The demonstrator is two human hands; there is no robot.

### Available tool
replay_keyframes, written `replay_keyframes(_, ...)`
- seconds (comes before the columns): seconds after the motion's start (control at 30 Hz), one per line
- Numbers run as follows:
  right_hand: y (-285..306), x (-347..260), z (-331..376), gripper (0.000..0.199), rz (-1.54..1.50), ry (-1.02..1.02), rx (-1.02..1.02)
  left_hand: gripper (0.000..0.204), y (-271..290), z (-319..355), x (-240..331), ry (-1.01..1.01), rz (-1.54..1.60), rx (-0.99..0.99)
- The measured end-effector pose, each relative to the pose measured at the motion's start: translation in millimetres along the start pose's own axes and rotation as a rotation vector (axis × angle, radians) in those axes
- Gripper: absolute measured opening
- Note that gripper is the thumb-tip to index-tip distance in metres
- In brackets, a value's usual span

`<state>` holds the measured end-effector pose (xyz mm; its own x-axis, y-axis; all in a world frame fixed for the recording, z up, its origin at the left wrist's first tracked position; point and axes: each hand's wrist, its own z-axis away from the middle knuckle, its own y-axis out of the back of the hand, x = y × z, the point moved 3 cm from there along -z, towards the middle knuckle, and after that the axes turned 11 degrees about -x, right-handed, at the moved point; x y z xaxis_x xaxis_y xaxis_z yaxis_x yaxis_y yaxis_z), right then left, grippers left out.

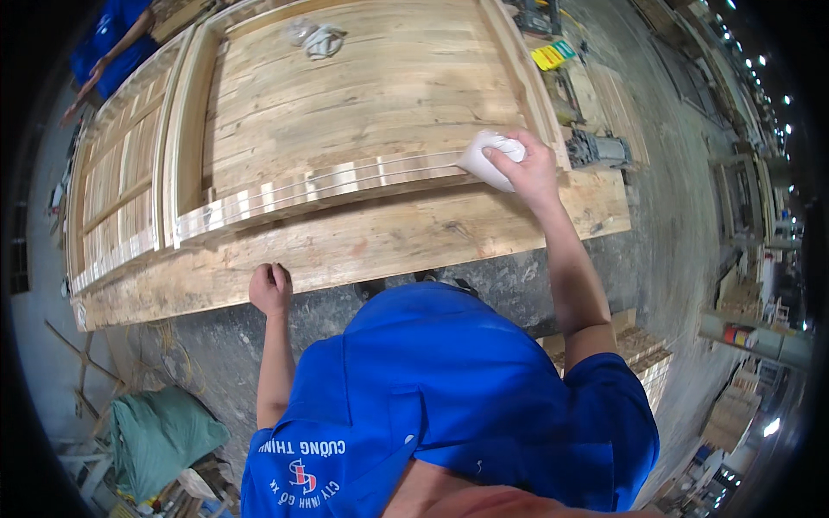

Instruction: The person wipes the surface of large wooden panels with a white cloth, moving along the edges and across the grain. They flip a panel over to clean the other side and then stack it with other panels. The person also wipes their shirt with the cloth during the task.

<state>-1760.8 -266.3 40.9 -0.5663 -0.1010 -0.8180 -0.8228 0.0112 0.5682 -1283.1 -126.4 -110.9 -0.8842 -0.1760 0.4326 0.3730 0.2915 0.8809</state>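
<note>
My right hand (533,173) is wrapped round a soft, pale plastic bag of white glue (484,160). The bag's tip points left, over the near rail of a wooden frame (380,172). Two thin white lines of glue (324,180) run along the rail's striped top, from the bag's tip toward the frame's left corner. My left hand (271,288) is curled into a loose fist at the front edge of the wooden workbench (363,246), with nothing visible in it.
A crumpled cloth (324,41) lies on the wide board inside the frame. A slatted wooden frame (121,186) adjoins it at left. Metal clamp hardware (598,148) sits by the right end. Another person in blue (112,39) stands far left; a green sack (164,436) is lower left.
</note>
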Motion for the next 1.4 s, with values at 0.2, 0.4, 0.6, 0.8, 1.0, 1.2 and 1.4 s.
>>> replay_keyframes(0.2,70,54,21,0.032,-0.009,-0.057,0.193,0.025,-5,0,12,0.113,-0.001,0.002)
replay_keyframes(0.4,127,89,37,0.031,-0.063,-0.177,0.314,0.023,-29,16,45,0.026,0.320,-0.119)
replay_keyframes(0.6,155,119,37,0.032,-0.021,-0.130,0.408,0.014,-68,32,103,-0.118,0.379,-0.292)
replay_keyframes(0.8,160,127,20,0.034,-0.034,-0.089,0.404,0.010,-77,31,182,-0.466,0.313,-0.341)
replay_keyframes(1.0,162,137,49,0.033,-0.063,-0.211,0.377,0.013,-95,22,243,-0.367,0.477,-0.702)
replay_keyframes(1.2,110,204,89,0.037,-1.420,-0.437,0.517,0.041,-128,25,398,-0.583,0.661,-1.240)
replay_keyframes(1.4,50,219,120,0.054,-1.949,-0.125,0.289,0.083,-164,60,508,-0.653,0.790,-1.244)
